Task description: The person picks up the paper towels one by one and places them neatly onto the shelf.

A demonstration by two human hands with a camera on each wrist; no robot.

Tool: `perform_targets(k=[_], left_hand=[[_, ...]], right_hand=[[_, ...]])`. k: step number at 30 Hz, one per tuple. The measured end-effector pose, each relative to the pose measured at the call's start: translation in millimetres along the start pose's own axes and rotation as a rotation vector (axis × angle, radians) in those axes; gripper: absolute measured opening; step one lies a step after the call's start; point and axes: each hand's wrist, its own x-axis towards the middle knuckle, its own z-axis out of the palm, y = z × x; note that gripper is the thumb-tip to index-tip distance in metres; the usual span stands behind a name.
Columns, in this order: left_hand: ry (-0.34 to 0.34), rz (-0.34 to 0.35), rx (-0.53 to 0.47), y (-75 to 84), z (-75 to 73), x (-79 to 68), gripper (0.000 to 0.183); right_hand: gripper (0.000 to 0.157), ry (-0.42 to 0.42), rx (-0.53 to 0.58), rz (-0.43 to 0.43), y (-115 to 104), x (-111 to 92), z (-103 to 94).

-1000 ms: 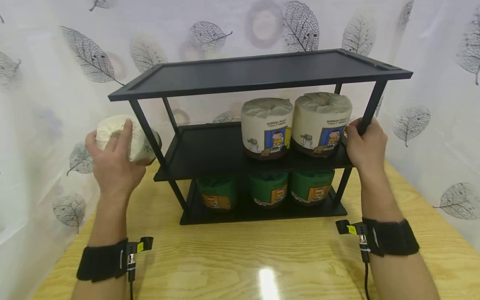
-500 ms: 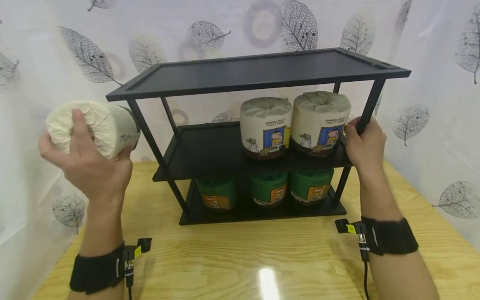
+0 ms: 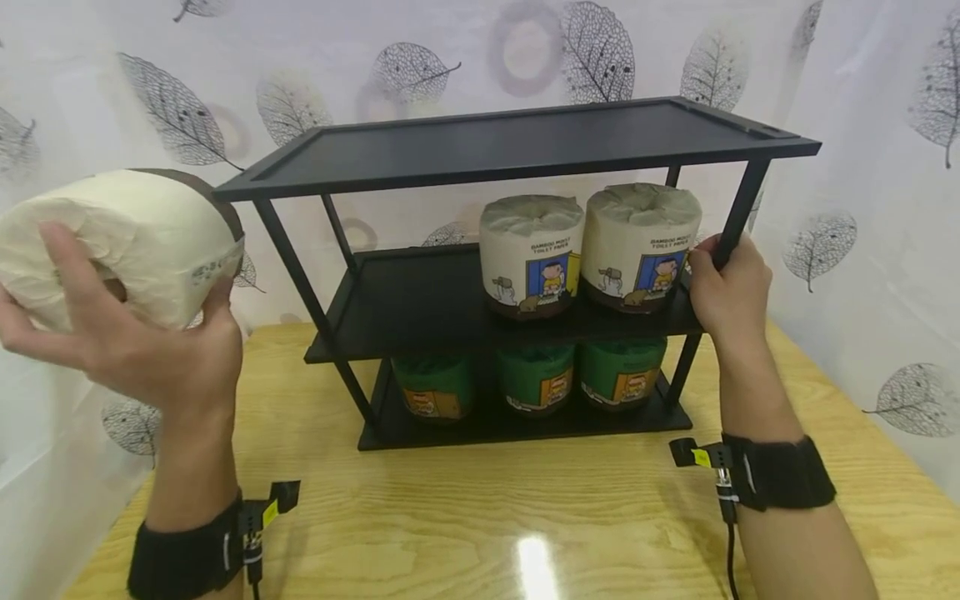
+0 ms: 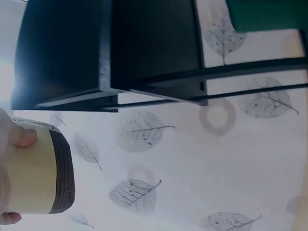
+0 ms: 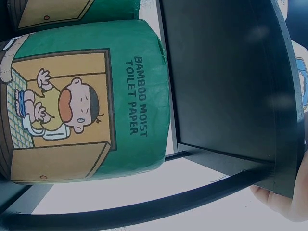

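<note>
My left hand (image 3: pixel 150 350) grips a cream-wrapped toilet paper roll (image 3: pixel 165 225) in the air, left of the black shelf rack (image 3: pixel 510 150). The roll lies tilted on its side, its pleated end toward the head camera. In the left wrist view, a thumb and fingertip hold the roll (image 4: pixel 36 168) and its dark brown band shows. My right hand (image 3: pixel 731 292) holds the rack's right front post at the middle shelf. Beside it, two cream toilet paper rolls (image 3: pixel 532 258) stand upright on the middle shelf's right half. Several green toilet paper rolls (image 3: pixel 626 375) stand on the bottom shelf.
The rack stands on a wooden table (image 3: pixel 450 517). A white curtain (image 3: pixel 450 75) with leaf prints hangs behind it and along both sides. The rack's left front post (image 3: pixel 292 267) is just right of the held roll. Each wrist wears a strapped camera with a cable.
My left hand has carried the cream roll leftward, upward and nearer the head camera, away from the rack's left post. The right hand keeps its hold on the post.
</note>
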Motion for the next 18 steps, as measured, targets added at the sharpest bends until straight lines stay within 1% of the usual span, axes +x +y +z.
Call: perform_targets(k=[3,8,11,15,17,18], left_hand=[[0.019,0.003,-0.024,6.7,-5.6,3.2,0.079],[0.081,-0.026,-0.038,16.1,-13.6,4.2,0.085],[0.126,-0.037,-0.039,17.6,-16.2,3.8,0.087],[0.154,-0.067,-0.043,19.4,-19.4,3.2,0.089],[0.178,-0.067,-0.066,20.1,-20.5,3.0,0.088],[0.191,-0.064,-0.093,21.1,-21.0,3.4,0.087]], right_hand=[[0.023,0.002,0.003,-0.001,-1.5,0.4,0.5],[0.022,0.002,0.009,-0.003,-3.1,0.4,0.3],[0.022,0.006,0.006,-0.006,-2.2,0.9,0.6],[0.022,0.007,0.001,0.000,-0.6,1.1,1.2],[0.023,0.004,-0.001,0.003,-0.9,0.6,1.1],[0.023,0.002,-0.002,0.007,-0.8,0.6,1.1]])
